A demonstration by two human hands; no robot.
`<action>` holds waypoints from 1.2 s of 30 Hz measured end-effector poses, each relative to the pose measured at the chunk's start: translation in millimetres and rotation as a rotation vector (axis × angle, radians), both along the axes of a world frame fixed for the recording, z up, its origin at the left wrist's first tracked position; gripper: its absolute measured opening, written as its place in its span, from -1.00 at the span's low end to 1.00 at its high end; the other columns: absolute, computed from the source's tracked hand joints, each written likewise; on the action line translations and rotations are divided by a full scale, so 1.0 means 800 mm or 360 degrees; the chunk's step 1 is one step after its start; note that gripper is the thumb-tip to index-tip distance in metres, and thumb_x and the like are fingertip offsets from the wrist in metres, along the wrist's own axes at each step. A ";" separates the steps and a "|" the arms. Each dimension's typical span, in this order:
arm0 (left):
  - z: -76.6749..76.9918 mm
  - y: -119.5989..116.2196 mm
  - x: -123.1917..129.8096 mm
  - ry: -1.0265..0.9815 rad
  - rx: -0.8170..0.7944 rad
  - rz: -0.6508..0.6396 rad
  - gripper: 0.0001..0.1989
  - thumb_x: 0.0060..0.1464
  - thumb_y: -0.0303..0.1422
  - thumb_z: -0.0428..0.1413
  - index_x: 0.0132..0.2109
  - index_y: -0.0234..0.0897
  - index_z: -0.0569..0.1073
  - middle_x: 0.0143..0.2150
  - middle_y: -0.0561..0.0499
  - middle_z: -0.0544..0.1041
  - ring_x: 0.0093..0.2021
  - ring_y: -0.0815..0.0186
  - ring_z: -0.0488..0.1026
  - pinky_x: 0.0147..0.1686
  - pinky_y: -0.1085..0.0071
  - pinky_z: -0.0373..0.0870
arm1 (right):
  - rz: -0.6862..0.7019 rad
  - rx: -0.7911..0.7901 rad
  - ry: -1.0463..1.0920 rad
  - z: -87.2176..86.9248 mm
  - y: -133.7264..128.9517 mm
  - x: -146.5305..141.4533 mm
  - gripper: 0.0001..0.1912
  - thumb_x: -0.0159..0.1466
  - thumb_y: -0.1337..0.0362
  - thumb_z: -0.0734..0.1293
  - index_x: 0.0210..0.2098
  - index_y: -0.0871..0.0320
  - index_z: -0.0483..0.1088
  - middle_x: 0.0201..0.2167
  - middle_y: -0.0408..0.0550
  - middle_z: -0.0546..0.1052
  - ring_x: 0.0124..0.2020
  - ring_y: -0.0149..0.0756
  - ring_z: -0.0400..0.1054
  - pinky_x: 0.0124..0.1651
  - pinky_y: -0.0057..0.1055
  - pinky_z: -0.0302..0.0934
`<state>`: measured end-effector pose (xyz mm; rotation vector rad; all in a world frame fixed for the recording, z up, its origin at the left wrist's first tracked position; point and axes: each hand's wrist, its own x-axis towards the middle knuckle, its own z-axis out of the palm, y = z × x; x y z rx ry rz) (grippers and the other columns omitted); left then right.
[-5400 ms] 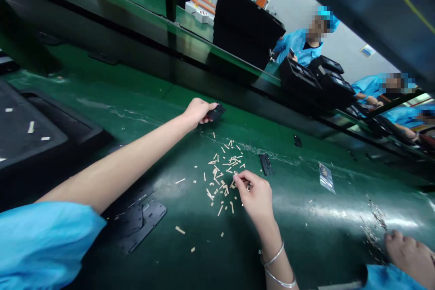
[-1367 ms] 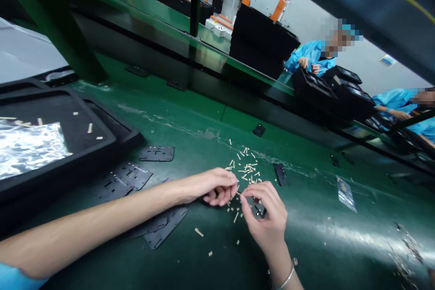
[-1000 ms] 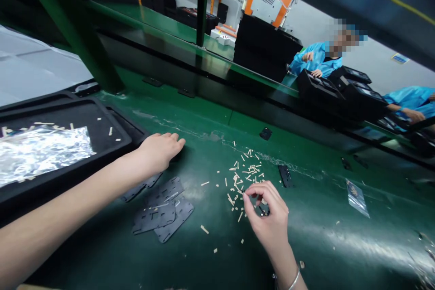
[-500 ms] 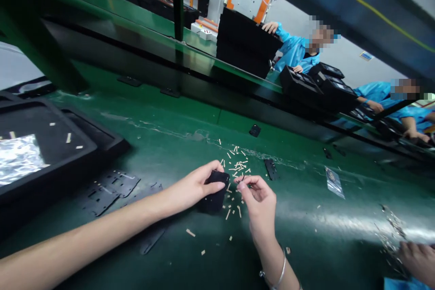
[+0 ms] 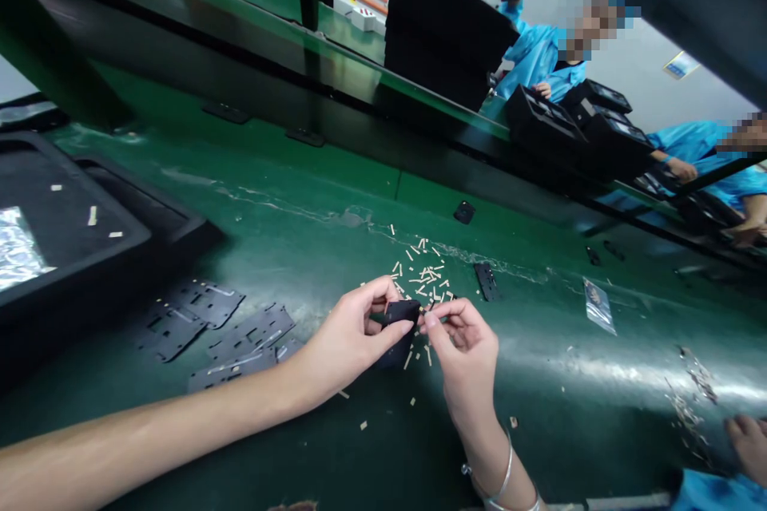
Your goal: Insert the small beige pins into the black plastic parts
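Note:
My left hand (image 5: 365, 329) grips a black plate (image 5: 403, 311) by its edge, thumb on the near face; the plate is tilted up from the bench. My right hand (image 5: 464, 335) is pinched at the plate's right edge, with thumb and forefinger together; what lies between the fingertips is too small to make out. Many small beige strips (image 5: 428, 275) are scattered on the green bench just beyond both hands. Several flat black plates with cutouts (image 5: 224, 303) lie to the left of my left hand.
Black trays (image 5: 120, 215) stand at the left. A small black part (image 5: 487, 281) and a clear bag (image 5: 599, 305) lie to the right. Another person's hand (image 5: 749, 443) is at the lower right beside metal bits (image 5: 689, 407). People in blue work beyond the rail.
The black plate has been tilted up and shifted slightly right, and my right fingers now meet its edge. Across the bench, a person has raised a dark flat piece.

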<state>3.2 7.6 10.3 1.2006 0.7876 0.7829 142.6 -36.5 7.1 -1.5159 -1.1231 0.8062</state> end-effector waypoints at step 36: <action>0.001 -0.002 -0.006 0.0110 0.0082 -0.0024 -0.87 -0.02 -0.47 0.05 -0.38 -0.28 0.19 -0.45 0.14 0.21 -0.43 0.46 0.22 -0.49 0.56 0.17 | 0.0144 -0.0043 0.0145 -0.002 0.002 0.008 -0.95 0.09 0.34 0.36 -0.48 0.16 0.39 -0.54 -0.18 0.40 -0.49 -0.44 0.28 -0.46 -0.52 0.18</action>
